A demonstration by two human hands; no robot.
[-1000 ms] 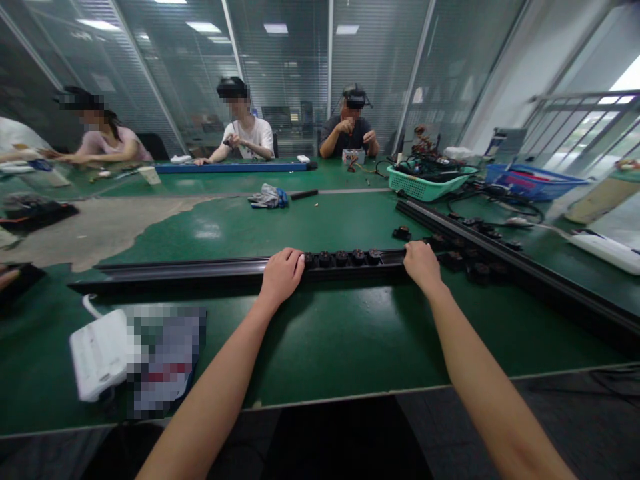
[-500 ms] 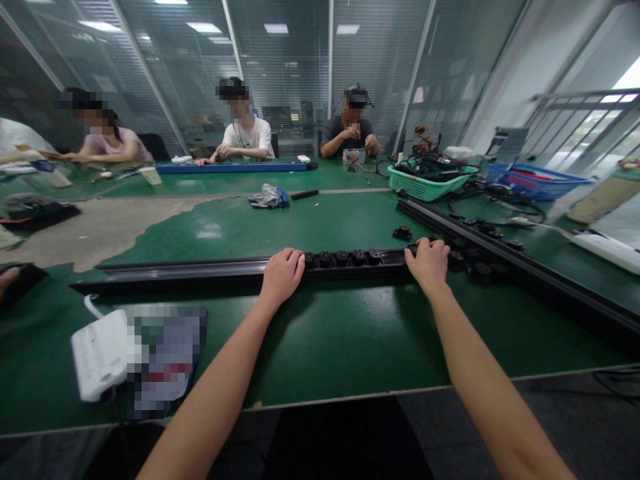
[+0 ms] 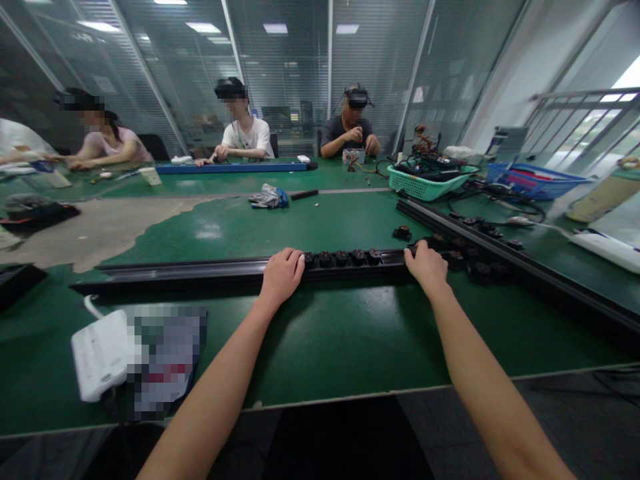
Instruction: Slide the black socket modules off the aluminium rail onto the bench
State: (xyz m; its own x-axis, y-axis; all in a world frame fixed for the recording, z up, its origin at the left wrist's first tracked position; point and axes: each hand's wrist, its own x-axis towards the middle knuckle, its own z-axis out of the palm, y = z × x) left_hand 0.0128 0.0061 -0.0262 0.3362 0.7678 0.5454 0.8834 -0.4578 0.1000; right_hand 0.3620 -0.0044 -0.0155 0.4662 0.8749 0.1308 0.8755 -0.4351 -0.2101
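Note:
A long black channel (image 3: 190, 270) lies crosswise on the green table in front of me. Several round black socket modules (image 3: 341, 257) sit in a row inside it, between my hands. My left hand (image 3: 283, 272) is closed over the channel, its fingertips beside the leftmost visible module. Near the channel's right end, my right hand (image 3: 428, 265) curls over it with thumb and index finger on its edge. A dark bit shows between those fingers, too small to make out. More loose black modules (image 3: 481, 269) lie to the right of this hand, and a single one (image 3: 402, 233) lies behind the channel.
A second black channel (image 3: 545, 273) slants along the right. Behind stand a green basket (image 3: 425, 187) of wires and a blue basket (image 3: 540, 183). A white box (image 3: 103, 353) lies front left, gloves (image 3: 270, 197) mid-table. Several people sit across the table.
The fingers of my right hand have shifted slightly at the channel's right end. My left hand and the channel stay put. A hand at the far left edge has gone from view.

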